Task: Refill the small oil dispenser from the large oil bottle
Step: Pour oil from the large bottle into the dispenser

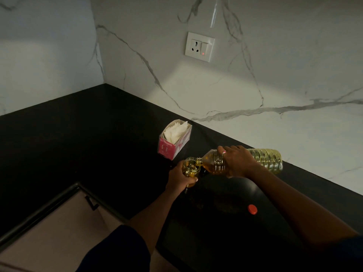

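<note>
Centre frame: large oil bottle [265, 160] tipped near horizontal, mouth at the rim of the open small oil dispenser [190, 167].
Right hand [237, 161] fingers grasp bottle; left hand [179, 178] fingers grasp dispenser. Red cap [252, 209] on bench [98, 134], lower right.

My left hand [180, 179] covers most of the small dispenser [190, 164], my right hand [238, 163] hides the middle of the big bottle [267, 160], and the pink box [167, 149] beyond my left hand has unreadable print.
</note>
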{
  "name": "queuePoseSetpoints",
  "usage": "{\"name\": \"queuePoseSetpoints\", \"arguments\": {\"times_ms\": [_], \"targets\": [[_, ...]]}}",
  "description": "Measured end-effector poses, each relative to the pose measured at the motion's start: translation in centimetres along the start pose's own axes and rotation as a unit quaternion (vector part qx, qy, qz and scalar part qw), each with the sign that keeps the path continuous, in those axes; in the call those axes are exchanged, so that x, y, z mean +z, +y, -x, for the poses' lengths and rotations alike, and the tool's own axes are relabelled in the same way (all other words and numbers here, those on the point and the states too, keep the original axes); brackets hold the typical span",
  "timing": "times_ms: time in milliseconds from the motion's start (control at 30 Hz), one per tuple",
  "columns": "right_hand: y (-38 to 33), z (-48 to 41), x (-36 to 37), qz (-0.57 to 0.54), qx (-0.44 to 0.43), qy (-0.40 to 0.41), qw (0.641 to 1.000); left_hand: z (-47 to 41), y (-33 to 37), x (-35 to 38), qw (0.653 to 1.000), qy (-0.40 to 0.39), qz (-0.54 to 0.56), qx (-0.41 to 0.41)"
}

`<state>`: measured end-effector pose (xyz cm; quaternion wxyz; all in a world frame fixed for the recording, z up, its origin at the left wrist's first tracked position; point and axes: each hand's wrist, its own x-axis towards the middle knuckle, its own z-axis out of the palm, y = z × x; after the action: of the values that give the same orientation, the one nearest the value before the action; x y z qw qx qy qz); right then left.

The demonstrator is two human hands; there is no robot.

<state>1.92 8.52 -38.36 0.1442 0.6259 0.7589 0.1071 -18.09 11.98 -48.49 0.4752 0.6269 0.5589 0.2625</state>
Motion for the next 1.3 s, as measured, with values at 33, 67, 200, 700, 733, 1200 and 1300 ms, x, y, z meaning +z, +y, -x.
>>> {"name": "queuePoseSetpoints", "arguments": {"times_ms": [33,67,200,700,733,1200,1300], "targets": [[0.0,-0.01,-0.01,0.001,0.0,0.0,1.0,0.0,-0.01,0.0,1.0,0.0,0.001,0.001],[0.0,-0.01,0.0,0.002,0.0,-0.001,1.0,0.0,-0.03,0.0,1.0,0.0,0.001,0.002],[-0.01,-0.01,-0.06,0.002,0.001,0.0,1.0,-0.03,-0.03,0.01,1.0,0.001,0.004,-0.001],[-0.06,0.05,-0.15,-0.002,0.003,-0.001,1.0,0.01,-0.03,-0.07,1.0,-0.002,-0.006,0.016],[-0.06,0.05,-0.15,-0.003,0.003,-0.001,1.0,0.0,-0.03,-0.07,1.0,-0.002,-0.008,0.016],[-0.08,0.07,-0.44,0.004,0.001,-0.002,1.0,0.19,0.17,-0.23,1.0,-0.002,-0.009,0.009],[-0.09,0.1,-0.46,0.008,0.0,-0.002,1.0,0.18,0.19,-0.22,1.0,-0.003,-0.006,0.006]]}}
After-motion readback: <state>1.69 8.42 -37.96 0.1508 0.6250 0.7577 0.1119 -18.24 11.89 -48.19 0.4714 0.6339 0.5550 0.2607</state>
